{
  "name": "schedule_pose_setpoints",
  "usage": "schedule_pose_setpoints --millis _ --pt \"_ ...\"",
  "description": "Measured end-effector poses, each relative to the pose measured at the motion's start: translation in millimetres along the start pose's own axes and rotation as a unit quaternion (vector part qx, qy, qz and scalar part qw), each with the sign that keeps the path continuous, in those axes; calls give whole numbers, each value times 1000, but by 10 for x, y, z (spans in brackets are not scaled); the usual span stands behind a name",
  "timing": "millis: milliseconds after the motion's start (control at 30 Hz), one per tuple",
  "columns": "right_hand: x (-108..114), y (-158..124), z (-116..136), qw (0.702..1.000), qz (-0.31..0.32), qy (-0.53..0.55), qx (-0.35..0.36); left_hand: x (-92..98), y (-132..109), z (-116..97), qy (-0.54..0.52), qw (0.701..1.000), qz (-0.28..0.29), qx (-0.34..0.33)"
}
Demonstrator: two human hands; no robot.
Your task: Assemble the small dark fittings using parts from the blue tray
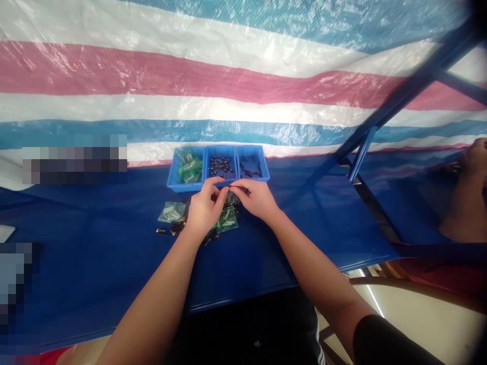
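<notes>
My left hand [204, 207] and my right hand [255, 196] meet fingertip to fingertip just in front of the blue bins. Both are closed in a pinch around something small and dark that is too tiny to name. Beneath them lies a loose pile of screw-like metal pieces [175, 226], partly hidden by my left hand. Green-tinted plastic bags with pale pieces inside rest in the pile, one bag [172, 211] to the left and another bag [228, 219] between my wrists.
Three joined blue bins stand behind my hands: the left bin [174, 172] holds green bags, the middle bin [221, 149] small metal pieces, the right bin [252, 150] thin dark pieces. A blue metal frame [365, 152] rises at right, with another person's arm [466, 197] beyond.
</notes>
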State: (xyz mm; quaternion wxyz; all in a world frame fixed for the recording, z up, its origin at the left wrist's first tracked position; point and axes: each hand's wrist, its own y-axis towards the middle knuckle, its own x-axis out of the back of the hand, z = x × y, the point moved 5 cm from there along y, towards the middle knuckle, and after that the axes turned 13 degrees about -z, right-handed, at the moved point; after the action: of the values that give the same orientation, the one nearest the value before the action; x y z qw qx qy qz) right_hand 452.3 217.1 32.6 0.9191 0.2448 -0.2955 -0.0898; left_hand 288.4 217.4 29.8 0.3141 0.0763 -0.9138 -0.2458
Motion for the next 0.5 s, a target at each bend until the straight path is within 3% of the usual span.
schedule_pose_setpoints --millis 500 --pt "-6 -2 -56 1000 -9 25 -13 8 3 0 5 1000 -9 -17"
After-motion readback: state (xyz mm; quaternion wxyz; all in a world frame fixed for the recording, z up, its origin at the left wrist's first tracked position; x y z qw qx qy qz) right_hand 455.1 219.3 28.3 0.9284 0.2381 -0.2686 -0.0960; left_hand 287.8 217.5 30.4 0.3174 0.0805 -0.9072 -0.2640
